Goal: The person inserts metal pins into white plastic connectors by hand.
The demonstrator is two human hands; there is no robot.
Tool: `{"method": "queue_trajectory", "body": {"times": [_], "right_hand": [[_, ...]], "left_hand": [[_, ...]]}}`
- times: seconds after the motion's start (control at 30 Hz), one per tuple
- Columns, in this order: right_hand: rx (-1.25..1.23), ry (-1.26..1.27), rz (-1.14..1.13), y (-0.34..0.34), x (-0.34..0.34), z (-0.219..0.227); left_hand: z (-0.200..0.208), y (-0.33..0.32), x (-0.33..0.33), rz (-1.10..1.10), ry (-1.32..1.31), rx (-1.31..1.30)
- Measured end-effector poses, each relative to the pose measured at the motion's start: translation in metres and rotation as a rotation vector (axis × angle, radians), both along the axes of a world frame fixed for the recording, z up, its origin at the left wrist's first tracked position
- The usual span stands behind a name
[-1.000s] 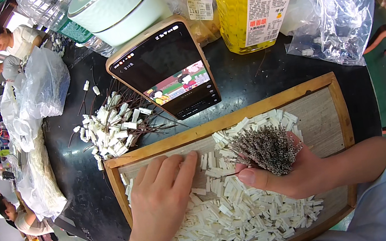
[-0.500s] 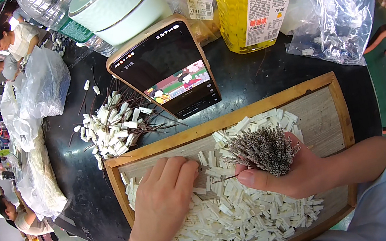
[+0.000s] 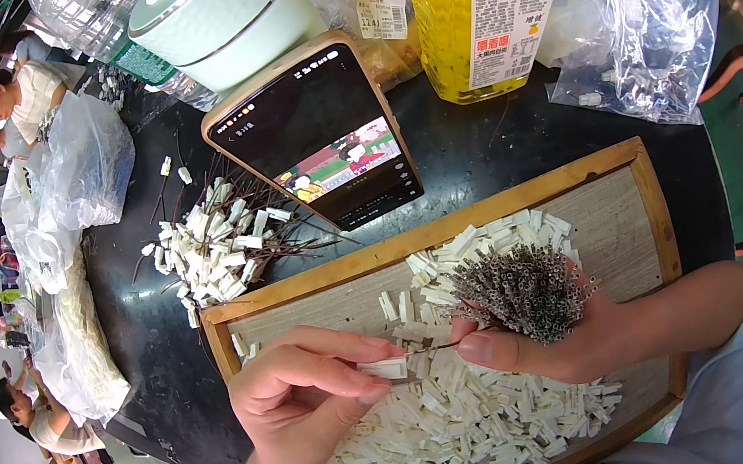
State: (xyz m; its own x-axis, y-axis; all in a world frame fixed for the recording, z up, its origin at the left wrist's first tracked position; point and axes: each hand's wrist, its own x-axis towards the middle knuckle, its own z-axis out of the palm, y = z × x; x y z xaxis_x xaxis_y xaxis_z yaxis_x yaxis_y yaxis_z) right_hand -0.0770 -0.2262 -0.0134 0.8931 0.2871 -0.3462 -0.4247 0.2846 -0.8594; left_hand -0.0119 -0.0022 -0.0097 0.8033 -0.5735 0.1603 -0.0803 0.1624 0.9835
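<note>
Between the thumb and fingers of my left hand (image 3: 305,393) is a small white plastic connector housing (image 3: 384,369). My right hand (image 3: 554,339) is closed around a thick bundle of dark wires (image 3: 527,293) with metal terminals on their ends. One wire (image 3: 434,348) sticks out from its thumb toward the left, and its tip meets the housing's right end; whether it goes inside I cannot make out. Beneath both hands, many loose white housings (image 3: 479,419) lie in a wood-framed tray (image 3: 430,235).
Behind the tray lies a pile of white housings with dark wires (image 3: 222,241). A phone (image 3: 317,134) leans against a pale green container (image 3: 226,22). A yellow bottle (image 3: 487,10) and clear plastic bags (image 3: 640,24) stand farther right. Other people (image 3: 51,419) sit at the left.
My left hand has come up from the loose housings and turned, now with one housing in its fingertips. The wire bundle in my right hand has shifted slightly to the right.
</note>
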Motion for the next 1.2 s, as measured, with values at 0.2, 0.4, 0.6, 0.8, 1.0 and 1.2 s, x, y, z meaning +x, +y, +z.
{"method": "queue_trajectory", "body": {"times": [0.2, 0.4, 0.6, 0.8, 1.0, 1.2], "right_hand": [[-0.017, -0.017, -0.007, -0.001, 0.0, -0.002], [-0.071, -0.082, 0.007, -0.001, -0.001, -0.005], [-0.068, -0.129, 0.059, 0.001, 0.0, -0.005], [0.006, -0.009, -0.06, 0.004, 0.001, -0.003], [0.01, 0.085, 0.039, 0.0, 0.002, -0.002], [-0.008, 0.109, 0.067, -0.002, 0.003, 0.001]], "left_hand": [[-0.004, 0.001, -0.001, 0.022, 0.032, -0.063], [-0.001, -0.005, 0.002, -0.1, -0.156, 0.108], [0.005, -0.005, 0.0, -0.109, -0.227, 0.196], [0.015, 0.021, 0.033, 0.648, -0.636, 0.395], [0.016, -0.008, 0.015, -0.002, -0.912, 0.959], [-0.005, -0.008, 0.018, -0.157, -0.915, 1.002]]}}
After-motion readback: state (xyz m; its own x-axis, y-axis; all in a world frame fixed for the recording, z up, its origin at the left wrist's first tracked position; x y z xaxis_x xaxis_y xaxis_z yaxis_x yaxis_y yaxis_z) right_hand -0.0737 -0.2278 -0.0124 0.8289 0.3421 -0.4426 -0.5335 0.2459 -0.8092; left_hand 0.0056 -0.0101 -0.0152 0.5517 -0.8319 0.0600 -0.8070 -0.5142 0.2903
